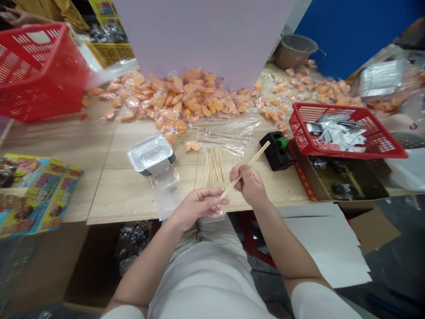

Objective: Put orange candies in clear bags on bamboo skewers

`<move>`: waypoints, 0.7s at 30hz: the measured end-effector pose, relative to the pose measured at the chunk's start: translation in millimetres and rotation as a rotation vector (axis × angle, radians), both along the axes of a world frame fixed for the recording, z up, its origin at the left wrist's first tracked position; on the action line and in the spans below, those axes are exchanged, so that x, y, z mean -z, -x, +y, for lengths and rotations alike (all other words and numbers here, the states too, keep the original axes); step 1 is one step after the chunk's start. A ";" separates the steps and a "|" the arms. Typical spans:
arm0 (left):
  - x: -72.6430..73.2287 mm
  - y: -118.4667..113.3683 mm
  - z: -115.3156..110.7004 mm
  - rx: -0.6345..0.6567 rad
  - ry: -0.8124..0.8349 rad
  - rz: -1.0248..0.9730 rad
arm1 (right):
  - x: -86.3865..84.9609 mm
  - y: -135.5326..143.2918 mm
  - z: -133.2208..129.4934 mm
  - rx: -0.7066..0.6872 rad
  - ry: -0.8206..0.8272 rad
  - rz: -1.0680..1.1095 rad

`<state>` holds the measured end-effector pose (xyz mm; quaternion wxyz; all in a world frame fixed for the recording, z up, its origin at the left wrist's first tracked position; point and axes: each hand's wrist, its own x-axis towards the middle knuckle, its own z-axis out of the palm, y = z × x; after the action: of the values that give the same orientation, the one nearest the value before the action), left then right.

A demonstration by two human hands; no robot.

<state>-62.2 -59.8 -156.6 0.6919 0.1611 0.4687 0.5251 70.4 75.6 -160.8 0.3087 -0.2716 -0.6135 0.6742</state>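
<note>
My right hand (250, 184) is closed round a few thin wooden sticks (259, 154), which slant from upper right down to my left hand. My left hand (195, 206) pinches a clear plastic bag (214, 216) at the table's front edge, and the sticks' lower ends meet its fingertips. Whether the ends are inside the bag, I cannot tell. Just beyond my hands lies a pile of loose wooden sticks (212, 168). Behind it are clear bags with sticks in them (226, 137). A stack of clear bags (167, 188) lies left of the pile.
Foil trays (151, 153) stand left, a black tape dispenser (277, 150) right. Bagged orange pieces (186, 95) heap along the back. A red basket (348, 153) of silver packets sits right, another red basket (43, 75) far left. Printed boxes (36, 195) lie at left. Someone's hand (25, 17) shows top left.
</note>
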 end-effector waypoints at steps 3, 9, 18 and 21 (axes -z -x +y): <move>2.7 -3.2 3.4 0.037 -0.030 0.017 | 3.4 0.2 -4.6 -0.117 0.029 -0.082; 1.1 -5.8 6.1 -0.009 -0.046 0.135 | -8.0 -0.4 21.6 0.181 -0.154 0.037; 0.9 -7.3 12.1 -0.232 -0.174 0.252 | -18.8 -9.3 -22.2 -0.107 -0.457 -0.171; 5.2 -9.5 11.3 -0.318 -0.173 0.336 | -8.7 -7.7 -27.7 0.106 -0.374 -0.208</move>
<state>-52.6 -48.4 -161.8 0.4965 0.2289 0.5500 0.6314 78.1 47.9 -152.1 0.3239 -0.3097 -0.7414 0.4996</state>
